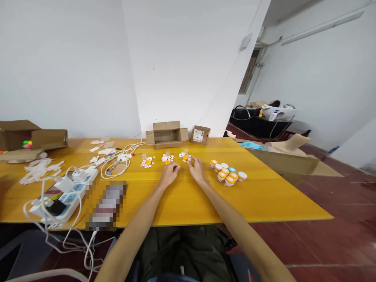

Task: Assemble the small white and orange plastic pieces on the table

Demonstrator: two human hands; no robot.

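My left hand (169, 174) hovers or rests over the middle of the yellow table, its fingers curled together; whatever they may hold is too small to tell. Just beyond it lies a small pile of white pieces (164, 159) with an orange lid (167, 161) and a clear cup (168, 152). My right hand (196, 170) has its fingers stretched out and apart. Its fingertips are close to another pile of white pieces (181, 155) with an orange lid (185, 157). A third such pile (146, 163) lies to the left. Right of my right hand stands a group of small lidded tubs (225, 171).
An open cardboard box (167, 135) and a smaller carton (200, 135) stand against the wall. White cables, a power strip (72, 199) and a blurred-out phone (107, 205) occupy the left. A box of colourful items (48, 138) sits far left. The table's edge (293, 220) runs along the front.
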